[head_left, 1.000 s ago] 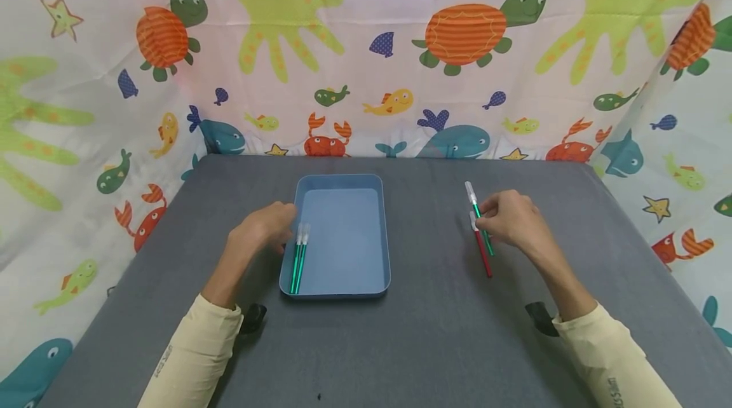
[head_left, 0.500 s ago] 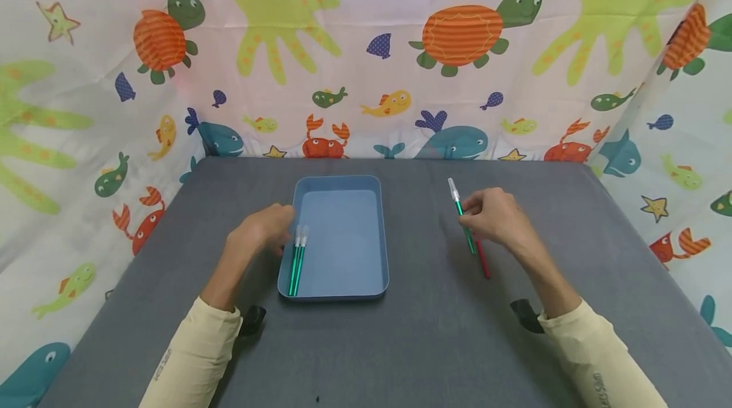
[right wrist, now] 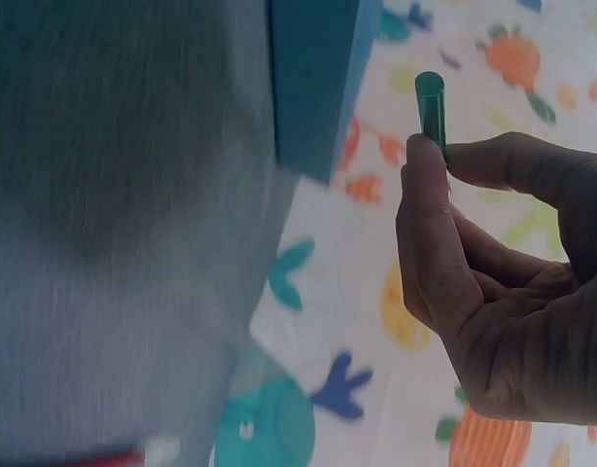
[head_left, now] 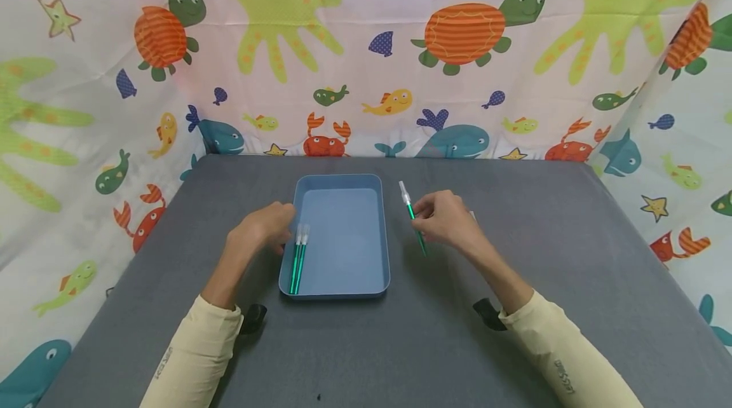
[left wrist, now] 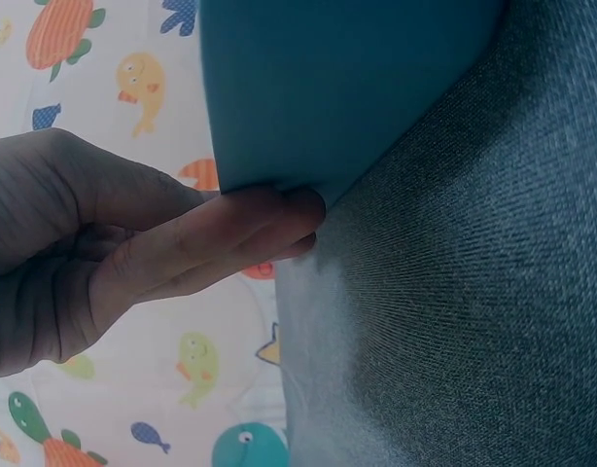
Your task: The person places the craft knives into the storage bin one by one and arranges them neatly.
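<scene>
My left hand (head_left: 260, 228) holds the left rim of the blue tray (head_left: 349, 236). In the left wrist view its fingers (left wrist: 250, 219) lie along the tray's outer wall, and the thumb tip is hidden behind that wall. Inside the tray, two green markers (head_left: 300, 262) with clear caps lie side by side along the left wall. Just right of the tray, my right hand (head_left: 448, 222) pinches another green marker (right wrist: 432, 112) between thumb and fingertips. That marker tilts, its clear cap up and away, above the cloth.
A red marker (right wrist: 99, 458) lies on the grey cloth (head_left: 366, 357), mostly hidden behind the right hand in the head view. A curtain (head_left: 343, 27) printed with sea animals borders the table at the back and sides.
My right hand has carried the green marker leftwards, from above the red marker to near the tray's right side. My left hand has stayed at the tray's rim.
</scene>
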{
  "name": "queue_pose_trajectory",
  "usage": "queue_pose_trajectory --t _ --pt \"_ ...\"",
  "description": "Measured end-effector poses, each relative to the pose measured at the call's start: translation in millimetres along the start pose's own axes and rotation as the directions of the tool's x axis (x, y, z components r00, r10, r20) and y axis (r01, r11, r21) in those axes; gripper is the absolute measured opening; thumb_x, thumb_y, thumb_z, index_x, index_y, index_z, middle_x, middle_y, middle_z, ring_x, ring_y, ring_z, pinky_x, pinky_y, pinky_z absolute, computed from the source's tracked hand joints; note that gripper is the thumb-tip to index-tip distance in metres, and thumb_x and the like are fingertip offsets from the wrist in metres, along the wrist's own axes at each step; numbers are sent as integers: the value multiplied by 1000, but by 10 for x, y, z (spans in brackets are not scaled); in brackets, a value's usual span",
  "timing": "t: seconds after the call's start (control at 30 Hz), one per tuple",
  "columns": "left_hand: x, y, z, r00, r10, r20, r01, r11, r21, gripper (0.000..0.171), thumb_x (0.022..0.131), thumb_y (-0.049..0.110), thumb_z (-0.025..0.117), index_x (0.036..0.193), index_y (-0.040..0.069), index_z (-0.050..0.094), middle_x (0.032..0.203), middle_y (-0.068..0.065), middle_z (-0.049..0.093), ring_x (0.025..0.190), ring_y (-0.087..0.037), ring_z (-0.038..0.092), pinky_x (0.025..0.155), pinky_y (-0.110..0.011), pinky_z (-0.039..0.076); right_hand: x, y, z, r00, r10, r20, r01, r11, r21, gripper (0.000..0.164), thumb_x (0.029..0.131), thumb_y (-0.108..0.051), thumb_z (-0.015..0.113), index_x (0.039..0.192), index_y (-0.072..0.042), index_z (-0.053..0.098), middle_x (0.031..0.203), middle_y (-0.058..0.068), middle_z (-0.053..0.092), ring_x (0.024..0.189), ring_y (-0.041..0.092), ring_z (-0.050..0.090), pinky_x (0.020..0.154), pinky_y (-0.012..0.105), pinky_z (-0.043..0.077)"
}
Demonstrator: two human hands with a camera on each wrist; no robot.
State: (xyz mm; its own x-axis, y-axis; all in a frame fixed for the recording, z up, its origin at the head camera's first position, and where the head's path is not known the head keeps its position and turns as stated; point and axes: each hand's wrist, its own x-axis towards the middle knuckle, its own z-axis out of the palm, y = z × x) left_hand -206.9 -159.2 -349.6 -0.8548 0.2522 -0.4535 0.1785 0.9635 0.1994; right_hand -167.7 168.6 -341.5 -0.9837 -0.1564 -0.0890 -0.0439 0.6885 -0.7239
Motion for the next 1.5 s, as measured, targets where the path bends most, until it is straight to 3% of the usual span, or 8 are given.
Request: queue_pose_trajectory --t 0.2,0.43,0.9,1.2,1.5 --pt "4 14 -1 1000 0 -1 0 1000 -5 38 99 3 66 134 -7 56 108 -18 68 86 -22 66 73 -31 56 54 -235 366 999 -26 41 27 1000 -8 22 92 -6 70 111 3 75 94 16 77 68 20 73 65 30 60" --pt "14 21 -16 1000 0 11 0 1000 -8 40 98 1 66 136 -7 55 111 -18 68 88 -22 66 75 -32 56 131 -425 709 998 -3 61 5 1000 -19 18 88 -6 75 105 -2 77 87 8 78 63 12 71 63 27 57" --pt "-3 -8 -21 1000 1 -4 -1 1000 -7 36 99 1 63 134 -7 56 104 -17 68 82 -20 68 68 -28 53 279 -651 1255 988 17 151 -27 998 59 14 87 -3 77 100 2 75 73 9 73 59 16 71 59 28 58" --pt "10 -22 -15 1000 24 6 -23 999 -27 35 100 2 64 132 -7 57 103 -17 68 79 -19 69 72 -31 60 278 -709 1497 982 26 186 -46 993 104 13 84 1 78 94 0 70 73 8 72 60 15 71 59 29 59" --pt "10 -35 -19 1000 24 17 -24 1000 -19 34 99 3 66 131 -7 58 101 -16 69 82 -21 69 76 -33 60 299 -754 1609 975 25 221 -54 990 129 12 87 0 78 93 0 67 75 8 71 62 18 75 59 29 60"
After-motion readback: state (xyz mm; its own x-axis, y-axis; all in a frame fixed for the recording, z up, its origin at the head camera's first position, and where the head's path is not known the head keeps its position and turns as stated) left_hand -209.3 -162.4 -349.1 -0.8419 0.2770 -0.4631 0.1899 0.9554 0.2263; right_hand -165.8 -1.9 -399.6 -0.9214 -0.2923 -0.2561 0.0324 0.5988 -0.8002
